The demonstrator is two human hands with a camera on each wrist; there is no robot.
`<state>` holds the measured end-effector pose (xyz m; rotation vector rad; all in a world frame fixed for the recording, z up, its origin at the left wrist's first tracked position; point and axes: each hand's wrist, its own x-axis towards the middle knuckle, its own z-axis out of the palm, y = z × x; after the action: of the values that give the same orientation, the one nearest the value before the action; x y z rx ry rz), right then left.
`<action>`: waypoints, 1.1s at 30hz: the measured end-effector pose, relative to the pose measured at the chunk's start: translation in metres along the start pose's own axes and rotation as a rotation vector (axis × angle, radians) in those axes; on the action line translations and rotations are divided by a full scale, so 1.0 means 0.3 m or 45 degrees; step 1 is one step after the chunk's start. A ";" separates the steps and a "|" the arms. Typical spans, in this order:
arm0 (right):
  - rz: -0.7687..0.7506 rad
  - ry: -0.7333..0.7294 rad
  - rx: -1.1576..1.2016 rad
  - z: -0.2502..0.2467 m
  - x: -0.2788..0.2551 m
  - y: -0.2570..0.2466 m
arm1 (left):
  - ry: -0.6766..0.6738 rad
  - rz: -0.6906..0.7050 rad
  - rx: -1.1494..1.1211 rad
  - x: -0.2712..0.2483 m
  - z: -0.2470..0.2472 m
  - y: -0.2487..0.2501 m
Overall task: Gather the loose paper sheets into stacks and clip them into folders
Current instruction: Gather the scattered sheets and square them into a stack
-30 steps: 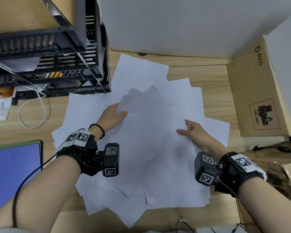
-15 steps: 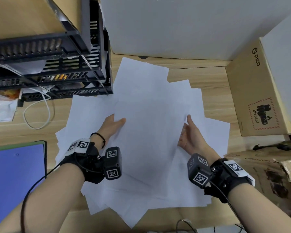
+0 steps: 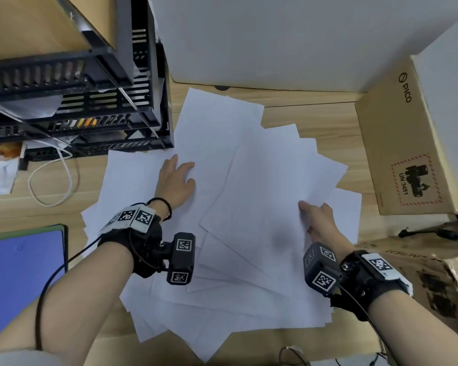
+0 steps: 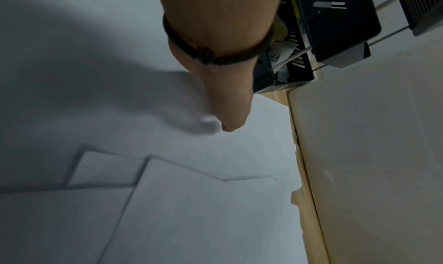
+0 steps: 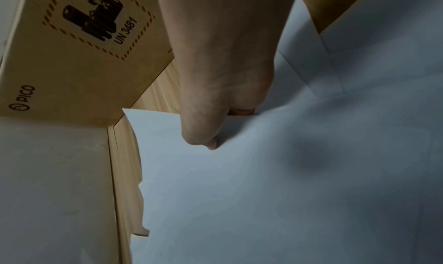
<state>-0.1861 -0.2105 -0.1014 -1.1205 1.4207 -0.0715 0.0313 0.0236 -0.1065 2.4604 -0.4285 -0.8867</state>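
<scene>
Two hands are working the pile, and we are starting at the fingers. Those of our left hand (image 3: 176, 182) are lying mostly straight and flat on the paper sheets (image 3: 222, 212), pressing down near the left side of the heap; the left wrist view is showing only the thumb (image 4: 230, 114), its tip resting on the paper, with the other fingers hidden behind the palm. Our right hand (image 3: 318, 220) is gripping the right edge of the top sheet (image 3: 273, 191): the thumb (image 5: 203, 135) is sitting on top and the other fingers are curling underneath, so the edge is being pinched and is bowing up slightly. How many sheets are caught in that pinch we cannot tell.

Moving outward, the sheets are lying fanned and overlapping at many angles across the middle of the wooden worktop (image 3: 315, 117), their corners sticking out on every side. A black tiered tray rack (image 3: 90, 101) is standing just beyond the left hand, touching the pile's far left edge. A blue folder (image 3: 21, 276) is lying at the near left, just beside the pile. A cardboard box (image 3: 402, 143) marked PICO is standing to the right, near the sheets, and a white cable (image 3: 50, 180) is looping on the worktop at the far left.
</scene>
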 end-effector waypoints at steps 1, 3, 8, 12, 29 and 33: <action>0.009 -0.004 0.047 0.007 -0.005 -0.006 | -0.022 0.019 0.031 -0.009 0.000 -0.001; 0.016 -0.022 0.099 0.030 -0.006 -0.016 | -0.041 0.038 0.082 -0.039 -0.004 0.004; 0.065 -0.064 0.103 0.090 -0.004 -0.050 | -0.079 0.100 0.133 -0.118 0.005 -0.002; 0.107 -0.187 0.107 0.138 -0.020 -0.067 | -0.173 0.147 0.053 -0.169 0.011 -0.025; -0.163 -0.113 -0.390 0.106 -0.045 -0.035 | -0.031 0.015 0.565 -0.233 -0.009 -0.201; -0.248 -0.219 -0.548 0.084 -0.072 -0.069 | -0.101 0.012 0.513 -0.224 -0.020 -0.196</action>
<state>-0.1596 -0.1933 -0.0781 -1.5784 1.1984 0.1980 -0.0073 0.1042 -0.1000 2.7859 -0.7058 -0.9746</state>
